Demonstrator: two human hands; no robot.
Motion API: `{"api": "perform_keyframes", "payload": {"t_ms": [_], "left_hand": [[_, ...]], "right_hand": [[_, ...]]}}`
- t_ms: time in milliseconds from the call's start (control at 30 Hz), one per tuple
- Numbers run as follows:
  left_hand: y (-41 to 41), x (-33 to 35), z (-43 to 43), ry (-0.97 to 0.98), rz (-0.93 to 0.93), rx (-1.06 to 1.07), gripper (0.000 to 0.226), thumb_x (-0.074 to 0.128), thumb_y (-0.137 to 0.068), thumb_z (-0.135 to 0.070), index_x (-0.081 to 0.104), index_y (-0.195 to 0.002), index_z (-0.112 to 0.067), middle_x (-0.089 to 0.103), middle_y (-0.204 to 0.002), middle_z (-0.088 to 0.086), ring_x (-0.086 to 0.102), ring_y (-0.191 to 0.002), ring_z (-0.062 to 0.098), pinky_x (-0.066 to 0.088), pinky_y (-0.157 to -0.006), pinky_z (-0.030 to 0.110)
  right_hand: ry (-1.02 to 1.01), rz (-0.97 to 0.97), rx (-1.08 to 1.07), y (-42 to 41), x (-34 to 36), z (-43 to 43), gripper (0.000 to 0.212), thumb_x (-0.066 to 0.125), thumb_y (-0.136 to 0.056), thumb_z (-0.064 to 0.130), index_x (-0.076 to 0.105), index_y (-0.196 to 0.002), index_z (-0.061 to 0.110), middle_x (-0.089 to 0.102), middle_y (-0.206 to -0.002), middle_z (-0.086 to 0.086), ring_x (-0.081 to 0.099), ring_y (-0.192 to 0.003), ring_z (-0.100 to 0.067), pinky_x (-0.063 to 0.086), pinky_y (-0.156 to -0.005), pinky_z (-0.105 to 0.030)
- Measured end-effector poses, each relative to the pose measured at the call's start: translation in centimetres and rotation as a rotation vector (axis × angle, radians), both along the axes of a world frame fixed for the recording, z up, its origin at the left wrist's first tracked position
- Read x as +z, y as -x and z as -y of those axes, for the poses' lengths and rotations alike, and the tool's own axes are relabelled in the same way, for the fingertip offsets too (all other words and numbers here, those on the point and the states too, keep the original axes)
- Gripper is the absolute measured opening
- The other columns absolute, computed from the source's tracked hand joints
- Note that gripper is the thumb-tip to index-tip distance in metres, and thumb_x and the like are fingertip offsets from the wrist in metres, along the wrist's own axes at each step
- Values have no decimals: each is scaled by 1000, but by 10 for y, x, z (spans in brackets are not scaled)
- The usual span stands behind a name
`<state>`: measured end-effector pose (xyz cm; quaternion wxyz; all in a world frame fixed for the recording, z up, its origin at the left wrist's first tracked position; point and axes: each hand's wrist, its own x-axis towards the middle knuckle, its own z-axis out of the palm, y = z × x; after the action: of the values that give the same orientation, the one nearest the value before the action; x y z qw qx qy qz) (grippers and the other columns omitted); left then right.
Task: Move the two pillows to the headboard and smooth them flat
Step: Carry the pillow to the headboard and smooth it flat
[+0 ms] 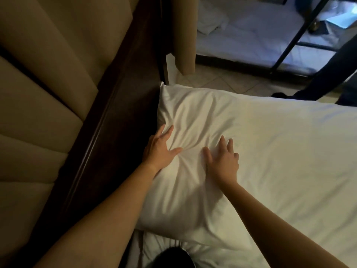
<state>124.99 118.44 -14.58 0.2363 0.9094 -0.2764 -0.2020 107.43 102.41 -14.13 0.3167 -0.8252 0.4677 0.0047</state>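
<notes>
We press both hands on a white pillow [193, 120] that lies on the bed [289, 151], its long side against the dark headboard [116, 117]. Our left hand [160, 149] lies flat with fingers spread at the pillow's headboard edge; our right hand [224, 159] lies flat with fingers spread near its middle. Neither pinches the fabric. Creases fan out from between the palms. To smooth it well, we judge, the palms should sweep outward from the middle toward the corners, with light, even pressure, so the case does not bunch again. A second pillow cannot be made out with certainty in this view.
</notes>
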Motion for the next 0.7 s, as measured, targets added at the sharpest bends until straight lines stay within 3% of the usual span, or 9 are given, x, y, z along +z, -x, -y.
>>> {"api": "perform_keyframes", "payload": {"t_ms": [100,167,267,333,433,533,700], "left_hand": [[5,-24,-19,-74,-112,14,97,78,-83,-65,30,-165,-45,9,-177,-8,23,-156,39,27,-127,45],[10,-33,-28,-75,-104,8,94,72,-83,-71,30,-164,-48,9,-177,-10,18,-156,39,24,-128,46],[12,-32,-23,-41,99,20,82,54,-88,-74,42,-161,-39,16,-177,-5,16,-157,34,25,-128,48],[7,-28,-8,-9,230,7,78,50,-95,-68,42,-163,-30,18,-177,-1,14,-160,31,26,-128,49],[-4,-25,23,23,240,-34,76,44,-102,-64,24,-168,-34,6,-178,-7,1,-164,22,21,-129,50],[-8,-36,51,30,214,-107,70,37,-108,-59,16,-170,-36,0,-179,-6,-7,-164,21,10,-133,47],[-6,-73,51,9,322,-86,65,42,-110,-52,27,-169,-30,15,-177,8,12,-163,34,11,-132,47]], "right_hand": [[-62,-235,41,6,-20,-2,86,38,-96,80,19,-166,33,13,-177,-3,42,-141,-48,36,-110,-64],[9,-335,44,13,-25,0,81,28,-97,79,24,-164,33,22,-173,-4,44,-139,-44,37,-108,-61],[206,-302,63,9,-23,10,67,29,-102,67,44,-152,25,41,-159,-1,47,-133,-39,40,-101,-54],[288,-244,86,-6,-21,20,59,32,-106,59,48,-148,20,45,-158,-2,46,-134,-39,40,-102,-53],[294,-92,125,-38,-21,35,60,32,-110,54,36,-161,22,27,-172,-9,36,-146,-41,33,-116,-57],[241,-16,216,-70,-32,47,66,24,-110,63,18,-168,32,7,-178,-5,18,-159,-38,16,-126,-60],[202,-75,350,-73,-68,66,73,9,-105,73,-5,-169,41,-8,-179,2,-4,-164,-25,-3,-130,-49]]}}
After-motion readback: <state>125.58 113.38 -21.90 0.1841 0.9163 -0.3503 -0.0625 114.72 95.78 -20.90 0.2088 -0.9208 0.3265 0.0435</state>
